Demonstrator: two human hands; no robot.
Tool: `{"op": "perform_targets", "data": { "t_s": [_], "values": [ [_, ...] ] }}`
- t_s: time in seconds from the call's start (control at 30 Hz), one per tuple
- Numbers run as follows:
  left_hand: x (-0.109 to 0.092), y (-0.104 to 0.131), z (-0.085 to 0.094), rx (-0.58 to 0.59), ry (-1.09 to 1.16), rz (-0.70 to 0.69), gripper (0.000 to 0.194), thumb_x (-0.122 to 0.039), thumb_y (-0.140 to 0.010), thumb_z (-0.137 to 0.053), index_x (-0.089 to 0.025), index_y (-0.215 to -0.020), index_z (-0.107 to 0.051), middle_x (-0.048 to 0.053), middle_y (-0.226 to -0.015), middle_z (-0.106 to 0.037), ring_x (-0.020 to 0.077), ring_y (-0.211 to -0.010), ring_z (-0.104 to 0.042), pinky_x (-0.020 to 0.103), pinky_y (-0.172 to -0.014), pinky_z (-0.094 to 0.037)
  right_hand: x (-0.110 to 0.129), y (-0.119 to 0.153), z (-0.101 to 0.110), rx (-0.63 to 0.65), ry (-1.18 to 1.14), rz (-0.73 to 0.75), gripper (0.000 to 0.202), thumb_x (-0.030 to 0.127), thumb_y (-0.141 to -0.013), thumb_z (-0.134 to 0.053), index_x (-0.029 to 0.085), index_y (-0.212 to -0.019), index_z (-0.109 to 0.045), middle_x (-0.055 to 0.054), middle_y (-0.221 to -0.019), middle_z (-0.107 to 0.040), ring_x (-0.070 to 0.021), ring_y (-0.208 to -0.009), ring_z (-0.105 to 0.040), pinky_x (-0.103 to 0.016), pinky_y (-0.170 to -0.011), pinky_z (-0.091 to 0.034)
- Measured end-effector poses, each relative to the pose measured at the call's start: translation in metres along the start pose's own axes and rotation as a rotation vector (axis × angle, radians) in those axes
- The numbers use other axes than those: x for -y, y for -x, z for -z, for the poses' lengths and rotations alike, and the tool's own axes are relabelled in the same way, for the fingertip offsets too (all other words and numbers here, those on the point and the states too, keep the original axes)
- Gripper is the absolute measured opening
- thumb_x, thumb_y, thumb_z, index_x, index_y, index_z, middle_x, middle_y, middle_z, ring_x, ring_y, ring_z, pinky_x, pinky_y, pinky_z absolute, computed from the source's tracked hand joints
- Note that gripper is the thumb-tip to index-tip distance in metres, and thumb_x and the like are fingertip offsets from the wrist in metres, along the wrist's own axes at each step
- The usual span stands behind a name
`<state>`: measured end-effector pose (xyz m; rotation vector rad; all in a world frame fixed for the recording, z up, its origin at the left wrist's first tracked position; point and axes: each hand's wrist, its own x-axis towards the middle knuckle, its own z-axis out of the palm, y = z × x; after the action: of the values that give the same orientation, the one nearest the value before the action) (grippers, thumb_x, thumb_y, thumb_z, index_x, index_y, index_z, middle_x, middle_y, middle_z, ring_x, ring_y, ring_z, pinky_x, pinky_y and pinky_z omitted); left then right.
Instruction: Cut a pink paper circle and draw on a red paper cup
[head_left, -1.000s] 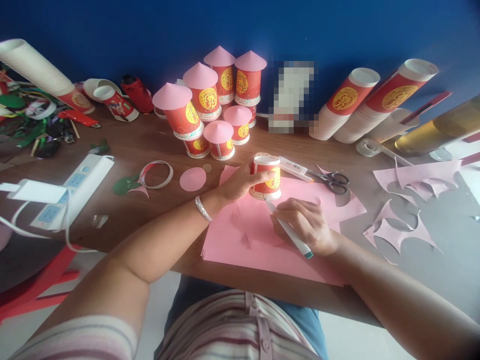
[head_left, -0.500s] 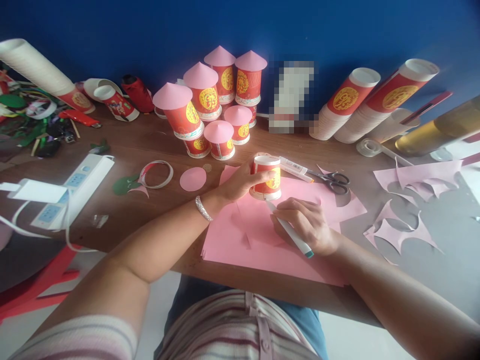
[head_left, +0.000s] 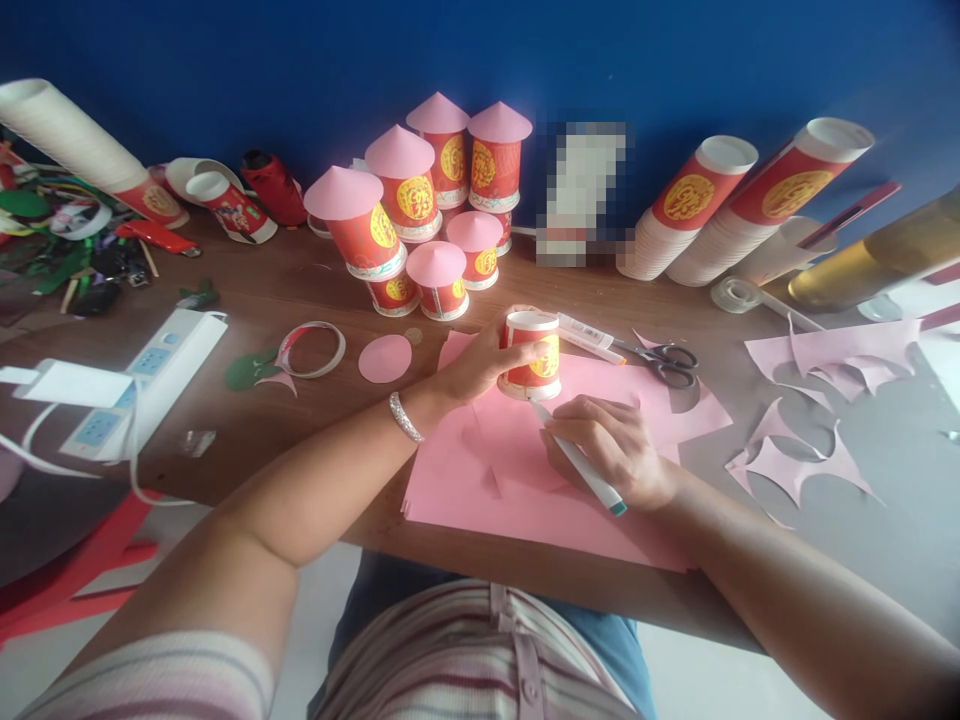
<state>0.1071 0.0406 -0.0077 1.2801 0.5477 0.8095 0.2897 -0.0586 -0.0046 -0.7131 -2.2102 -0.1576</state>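
Note:
My left hand (head_left: 480, 362) is wrapped round a red paper cup (head_left: 528, 368) with a gold emblem, standing upside down on a stack of pink paper (head_left: 457, 470). A white marker with a teal end (head_left: 592, 472) is pinched in my right hand (head_left: 611, 448), its tip at or close to the white band round the cup's bottom. Whether the tip touches the band is hard to see. Behind the cup lie a second white marker with an orange end (head_left: 589, 337) and dark-handled scissors (head_left: 667, 362).
Several red cups with pink cone roofs (head_left: 401, 152) stand at the back. Stacked cups (head_left: 690, 190) lean at the right, near a tape roll (head_left: 735, 294) and pink paper scraps (head_left: 810, 465). Leftward are a pink disc (head_left: 385, 358), a cut cup ring (head_left: 312, 350) and a power strip (head_left: 146, 380).
Hardly anything differs. Both hands, the cup and the marker keep their places; the whole view has shifted very slightly.

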Motion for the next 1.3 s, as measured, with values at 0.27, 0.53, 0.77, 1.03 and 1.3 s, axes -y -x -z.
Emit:
{"op": "perform_targets", "data": {
  "t_s": [0.27, 0.53, 0.77, 1.03, 1.3],
  "values": [
    [-0.008, 0.005, 0.0, -0.041, 0.08, 0.025, 0.038, -0.034, -0.083, -0.07, -0.019, -0.115, -0.056, 0.008, -0.111, -0.064, 0.0214, -0.102, -0.061, 0.034, -0.085, -0.05, -0.001, 0.001, 0.0, -0.068, 0.082, -0.044, 0.027, 0.0, -0.083, -0.06, 0.02, -0.1, -0.055, 0.0, -0.076, -0.062, -0.0122, -0.06, -0.059, -0.024, -0.052, -0.048],
    [-0.005, 0.003, 0.002, -0.014, 0.122, 0.051, 0.042, -0.035, -0.079, -0.072, -0.018, -0.115, -0.056, 0.01, -0.118, -0.065, 0.0252, -0.11, -0.061, 0.035, -0.087, -0.05, 0.0, 0.001, 0.001, -0.047, 0.044, -0.045, 0.028, 0.001, -0.083, -0.06, 0.02, -0.103, -0.056, 0.0, -0.077, -0.063, -0.0127, -0.061, -0.061, -0.024, -0.054, -0.049],
    [-0.017, 0.006, -0.004, -0.014, 0.022, 0.043, 0.037, -0.034, -0.081, -0.07, -0.018, -0.113, -0.058, 0.011, -0.114, -0.067, 0.0255, -0.109, -0.062, 0.037, -0.088, -0.051, -0.001, 0.001, 0.0, -0.071, 0.066, -0.047, 0.028, 0.001, -0.083, -0.061, 0.02, -0.103, -0.056, 0.0, -0.077, -0.063, -0.0136, -0.061, -0.06, -0.025, -0.053, -0.049],
    [-0.021, 0.006, -0.004, -0.011, -0.038, 0.019, 0.034, -0.034, -0.081, -0.071, -0.018, -0.108, -0.059, 0.01, -0.112, -0.067, 0.0255, -0.109, -0.063, 0.039, -0.092, -0.05, -0.002, 0.002, -0.001, -0.077, 0.081, -0.054, 0.029, 0.0, -0.083, -0.062, 0.019, -0.104, -0.056, -0.002, -0.079, -0.064, -0.0138, -0.062, -0.062, -0.025, -0.054, -0.048],
    [-0.017, 0.006, -0.004, -0.006, 0.014, 0.051, 0.034, -0.034, -0.082, -0.07, -0.018, -0.109, -0.057, 0.009, -0.112, -0.066, 0.024, -0.105, -0.063, 0.036, -0.087, -0.05, -0.003, 0.002, 0.0, -0.073, 0.116, -0.068, 0.028, 0.003, -0.086, -0.061, 0.019, -0.108, -0.056, -0.002, -0.081, -0.067, -0.0138, -0.065, -0.065, -0.024, -0.055, -0.049]
  ]
}}
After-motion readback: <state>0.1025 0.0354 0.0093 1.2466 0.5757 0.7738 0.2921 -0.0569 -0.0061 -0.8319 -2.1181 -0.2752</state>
